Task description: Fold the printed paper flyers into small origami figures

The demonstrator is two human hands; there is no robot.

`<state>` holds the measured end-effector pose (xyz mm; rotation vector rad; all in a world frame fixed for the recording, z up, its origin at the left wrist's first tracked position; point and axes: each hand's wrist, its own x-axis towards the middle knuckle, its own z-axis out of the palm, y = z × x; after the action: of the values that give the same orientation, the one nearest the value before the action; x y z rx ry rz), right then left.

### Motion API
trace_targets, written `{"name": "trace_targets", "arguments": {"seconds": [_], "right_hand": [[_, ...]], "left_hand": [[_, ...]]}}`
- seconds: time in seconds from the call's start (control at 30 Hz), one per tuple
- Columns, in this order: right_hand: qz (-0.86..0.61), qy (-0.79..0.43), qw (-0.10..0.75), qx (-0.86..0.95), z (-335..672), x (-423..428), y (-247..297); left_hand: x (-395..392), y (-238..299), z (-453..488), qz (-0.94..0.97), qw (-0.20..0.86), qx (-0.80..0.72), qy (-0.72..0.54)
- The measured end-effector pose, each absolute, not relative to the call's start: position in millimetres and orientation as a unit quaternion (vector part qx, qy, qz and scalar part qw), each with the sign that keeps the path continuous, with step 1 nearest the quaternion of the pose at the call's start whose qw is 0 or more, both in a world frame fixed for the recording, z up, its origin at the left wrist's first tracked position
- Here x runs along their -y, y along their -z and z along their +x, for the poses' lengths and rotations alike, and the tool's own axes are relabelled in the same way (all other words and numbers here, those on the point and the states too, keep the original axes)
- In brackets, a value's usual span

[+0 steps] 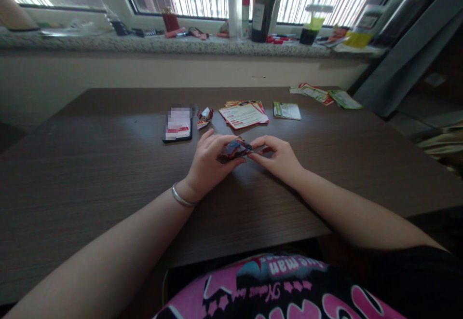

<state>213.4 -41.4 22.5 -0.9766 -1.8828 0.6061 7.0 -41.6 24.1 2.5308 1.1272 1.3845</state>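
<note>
A crinkled, shiny foil packet [234,149] in dark blue and red is held just above the dark wooden table. My left hand [210,157], with a silver bangle at the wrist, wraps around its left side. The fingertips of my right hand [277,156] pinch its right end. What is inside the packet is hidden. Beyond my left hand lies a crumpled, colourful wrapper [205,117]. A fanned stack of red-edged white cards [244,115] lies past the packet, with a smaller green-and-white stack of cards [287,111] to its right.
A phone [178,124] with a lit screen lies left of the crumpled wrapper. Torn green and red packaging strips [325,95] lie at the table's far right. Bottles, a dark lidded cup [264,12] and small items crowd the granite windowsill [202,45] behind the table [108,174].
</note>
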Motion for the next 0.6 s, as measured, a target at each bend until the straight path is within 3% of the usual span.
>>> {"name": "trace_targets", "arguments": {"seconds": [0.6], "right_hand": [[-0.358,-0.148,0.466,0.796,217.2,42.8,-30.3]], "left_hand": [[45.5,-29.4,7.3,0.810,0.092,-0.372,-0.445]]}}
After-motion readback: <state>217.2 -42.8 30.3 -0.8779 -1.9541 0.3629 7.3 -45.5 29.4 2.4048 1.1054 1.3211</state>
